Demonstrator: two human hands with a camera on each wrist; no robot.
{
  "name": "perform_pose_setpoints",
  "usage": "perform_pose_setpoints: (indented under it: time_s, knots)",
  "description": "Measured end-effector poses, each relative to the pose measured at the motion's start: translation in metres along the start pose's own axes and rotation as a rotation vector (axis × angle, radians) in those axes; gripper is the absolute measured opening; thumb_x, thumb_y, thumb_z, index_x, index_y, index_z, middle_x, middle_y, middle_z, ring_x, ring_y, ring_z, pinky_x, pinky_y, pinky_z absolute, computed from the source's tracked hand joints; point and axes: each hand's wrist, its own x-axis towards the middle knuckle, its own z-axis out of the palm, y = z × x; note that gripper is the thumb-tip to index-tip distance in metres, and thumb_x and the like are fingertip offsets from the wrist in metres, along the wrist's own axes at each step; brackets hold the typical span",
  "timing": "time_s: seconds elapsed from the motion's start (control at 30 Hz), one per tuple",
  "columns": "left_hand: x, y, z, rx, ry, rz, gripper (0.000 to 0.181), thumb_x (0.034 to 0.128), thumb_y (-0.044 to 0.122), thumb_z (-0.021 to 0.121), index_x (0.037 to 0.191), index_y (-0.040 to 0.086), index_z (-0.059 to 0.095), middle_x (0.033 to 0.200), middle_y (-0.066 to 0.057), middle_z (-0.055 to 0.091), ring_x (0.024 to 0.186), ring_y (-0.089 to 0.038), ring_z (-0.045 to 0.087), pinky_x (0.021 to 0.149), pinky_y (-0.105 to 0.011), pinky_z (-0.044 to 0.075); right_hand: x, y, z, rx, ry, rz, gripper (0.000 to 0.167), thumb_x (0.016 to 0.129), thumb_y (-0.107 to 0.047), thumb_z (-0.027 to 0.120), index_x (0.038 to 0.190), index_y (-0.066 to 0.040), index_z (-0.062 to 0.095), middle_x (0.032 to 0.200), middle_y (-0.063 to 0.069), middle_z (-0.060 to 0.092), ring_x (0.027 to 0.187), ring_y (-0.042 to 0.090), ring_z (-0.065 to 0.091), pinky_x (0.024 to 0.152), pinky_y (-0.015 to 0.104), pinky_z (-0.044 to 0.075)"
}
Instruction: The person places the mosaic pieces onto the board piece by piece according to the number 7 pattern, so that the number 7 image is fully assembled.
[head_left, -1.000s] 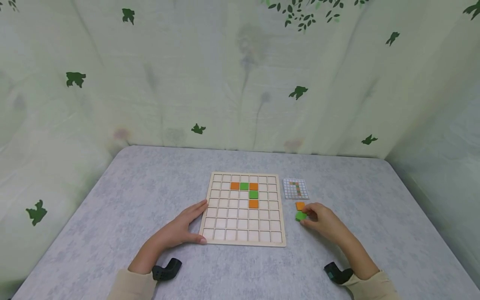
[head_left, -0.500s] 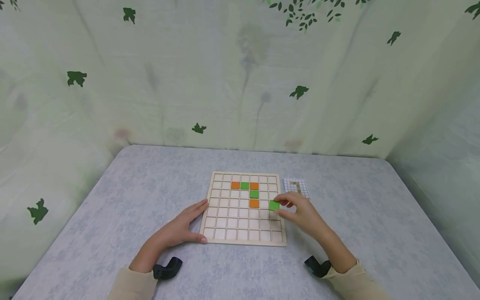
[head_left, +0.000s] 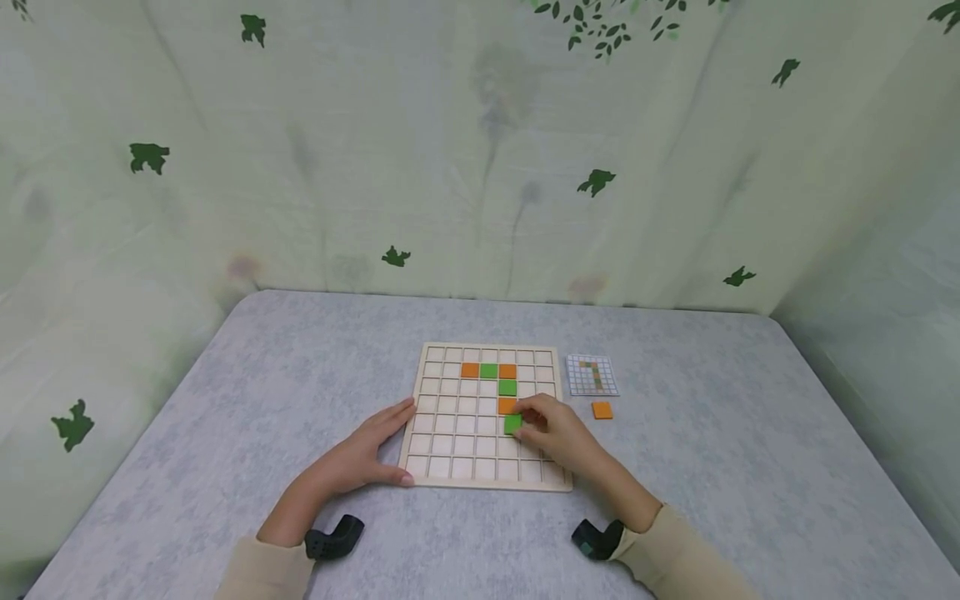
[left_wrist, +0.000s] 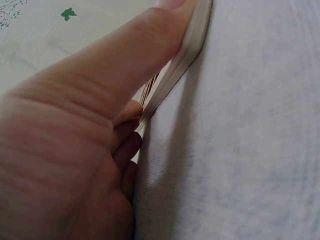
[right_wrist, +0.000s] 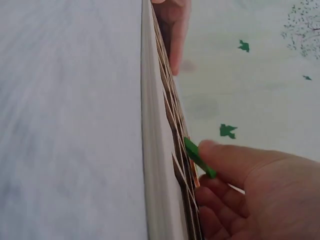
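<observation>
A wooden grid board [head_left: 450, 471] lies on the table with several orange and green square tiles set in its cells, among them an orange tile [head_left: 470, 371] in the upper row. My right hand [head_left: 558, 433] pinches a green tile [head_left: 512, 425] between thumb and fingers, just below the lowest orange tile [head_left: 506, 406] on the board. In the right wrist view that green tile [right_wrist: 199, 157] is tilted over the grid. My left hand [head_left: 363, 454] rests against the board's left edge, fingers straight and thumb at the near corner; the left wrist view shows its thumb [left_wrist: 125, 55] along the rim.
Right of the board lies a small pattern card [head_left: 592, 376] printed with a grid and coloured squares. One loose orange tile [head_left: 602, 410] sits just below the card. The grey table [head_left: 262, 375] ends at a pale curtain [head_left: 450, 167] behind.
From beside the board my right hand has picked up the green tile and carried it left over the grid. The left hand has stayed in place.
</observation>
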Motion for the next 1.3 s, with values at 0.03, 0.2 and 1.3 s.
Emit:
perform_pose_setpoints:
  time_s: [0.03, 0.2, 1.3]
  knots:
    - [0.000, 0.000, 0.000, 0.003, 0.000, -0.001, 0.106, 0.0624, 0.050, 0.075, 0.143, 0.006, 0.022, 0.149, -0.008, 0.014, 0.133, -0.032, 0.010, 0.102, -0.053, 0.016, 0.001, 0.000, 0.001, -0.012, -0.001, 0.001, 0.025, 0.081, -0.015, 0.068, 0.105, -0.008, 0.063, 0.095, -0.004, 0.056, 0.084, 0.010, 0.051, 0.072, 0.027, 0.045]
    - [0.000, -0.001, 0.001, 0.004, 0.004, 0.003, 0.105, 0.0624, 0.050, 0.075, 0.143, 0.007, 0.022, 0.149, -0.007, 0.014, 0.133, -0.031, 0.010, 0.102, -0.052, 0.017, 0.005, -0.001, 0.005, -0.078, -0.023, 0.010, 0.021, 0.080, -0.016, 0.069, 0.100, -0.013, 0.066, 0.094, -0.004, 0.054, 0.078, 0.010, 0.046, 0.067, 0.025, 0.042]
    - [-0.002, -0.001, 0.000, 0.003, 0.013, 0.009, 0.105, 0.0625, 0.050, 0.075, 0.143, 0.008, 0.023, 0.149, -0.007, 0.014, 0.133, -0.031, 0.011, 0.101, -0.053, 0.017, -0.036, 0.053, -0.083, -0.065, 0.092, 0.072, 0.041, 0.077, -0.013, 0.071, 0.114, -0.002, 0.058, 0.113, 0.013, 0.054, 0.102, 0.028, 0.051, 0.087, 0.046, 0.040]
